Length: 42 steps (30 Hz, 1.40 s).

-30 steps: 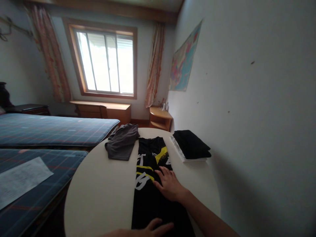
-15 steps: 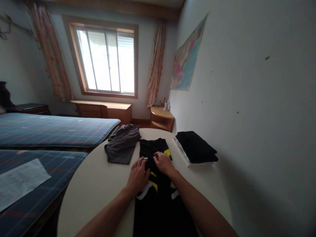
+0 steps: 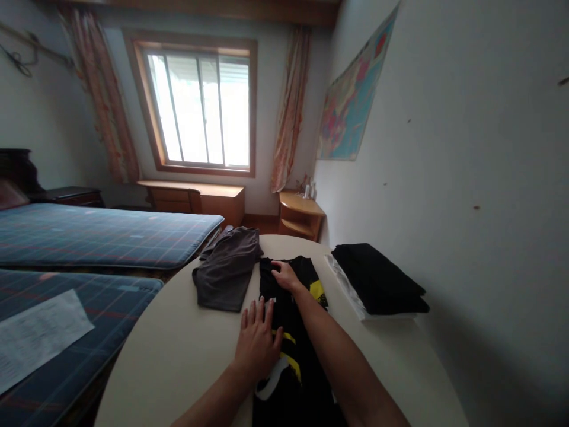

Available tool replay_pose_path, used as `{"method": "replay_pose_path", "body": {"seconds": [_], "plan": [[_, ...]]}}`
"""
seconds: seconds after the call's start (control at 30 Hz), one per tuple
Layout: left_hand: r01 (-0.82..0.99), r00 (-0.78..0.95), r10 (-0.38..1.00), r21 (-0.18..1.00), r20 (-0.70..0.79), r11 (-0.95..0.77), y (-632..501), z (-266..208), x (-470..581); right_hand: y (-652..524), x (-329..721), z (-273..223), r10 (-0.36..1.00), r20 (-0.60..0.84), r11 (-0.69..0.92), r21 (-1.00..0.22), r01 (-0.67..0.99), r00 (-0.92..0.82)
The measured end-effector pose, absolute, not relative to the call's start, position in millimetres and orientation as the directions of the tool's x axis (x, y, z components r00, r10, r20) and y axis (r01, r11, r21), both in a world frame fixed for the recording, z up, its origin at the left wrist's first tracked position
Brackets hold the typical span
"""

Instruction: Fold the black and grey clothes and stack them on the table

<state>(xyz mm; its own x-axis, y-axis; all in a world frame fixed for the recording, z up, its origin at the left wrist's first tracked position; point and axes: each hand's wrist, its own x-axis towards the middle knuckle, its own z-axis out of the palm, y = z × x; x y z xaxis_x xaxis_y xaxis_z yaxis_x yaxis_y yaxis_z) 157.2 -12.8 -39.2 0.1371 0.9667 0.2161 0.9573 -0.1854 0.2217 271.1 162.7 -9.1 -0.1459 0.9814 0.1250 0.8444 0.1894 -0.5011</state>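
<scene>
Head camera, with no other view to go through. Got the black printed top (image 3: 291, 317) in the middle of the round table (image 3: 178, 356), running lengthwise from near to far. Biggest change in the last half second: see the right hand (image 3: 287, 276) gone from the yellow-and-white print up to the far end, over the left half of the cloth there. Looks fairly narrow, with bent fingers; can't tell whether pinching fabric or just pressing on it.

Can also see the left hand (image 3: 258, 344) roughly in the same spot on the left edge, but lying wider and flatter, with nothing gripped. Had both side by side before, now one clearly farther off. Would guess at attention going to the far left corner now, with the nearer part steadied. Seems pretty flat and straight already, judging by the bits visible past the hands.

No change off to the sides: got the grey garment (image 3: 229, 276) just beside the top at far left, and the black folded cloth (image 3: 377, 279) over something white at far right, well apart from both hands.
</scene>
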Motion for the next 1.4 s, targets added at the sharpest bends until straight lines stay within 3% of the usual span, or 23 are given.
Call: {"method": "replay_pose_path", "body": {"seconds": [0.27, 0.47, 0.83, 1.0, 1.13, 1.27, 1.4], "plan": [[0.963, 0.132, 0.965, 0.203, 0.225, -0.179, -13, -35, 158, 164, 257, -13, 0.974, 0.196, 0.193, -0.446, 0.874, -0.115], [0.943, 0.206, 0.967, 0.235, 0.148, -0.237, -11, -38, 156, 157, 241, -20, 0.939, 0.084, 0.344, -0.279, 0.896, -0.334], [0.94, 0.219, 0.969, 0.241, 0.119, -0.242, -9, -40, 154, 175, 230, -20, 0.982, -0.021, 0.175, -0.248, 0.953, -0.186], [0.94, 0.216, 0.969, 0.244, 0.119, -0.24, -10, -35, 155, 180, 248, -10, 0.981, 0.056, 0.194, -0.25, 0.949, -0.186], [0.941, 0.212, 0.966, 0.235, 0.145, -0.242, -11, -34, 156, 178, 287, 4, 0.99, 0.144, 0.032, -0.216, 0.976, -0.001], [0.927, 0.221, 0.951, 0.255, 0.216, -0.273, -11, -30, 156, 173, 330, 10, 0.976, 0.13, -0.147, -0.182, 0.972, 0.172], [0.832, 0.385, 0.877, 0.302, 0.287, -0.465, -18, -19, 163, 163, 350, 7, 0.973, 0.075, -0.205, -0.164, 0.965, 0.22]]}}
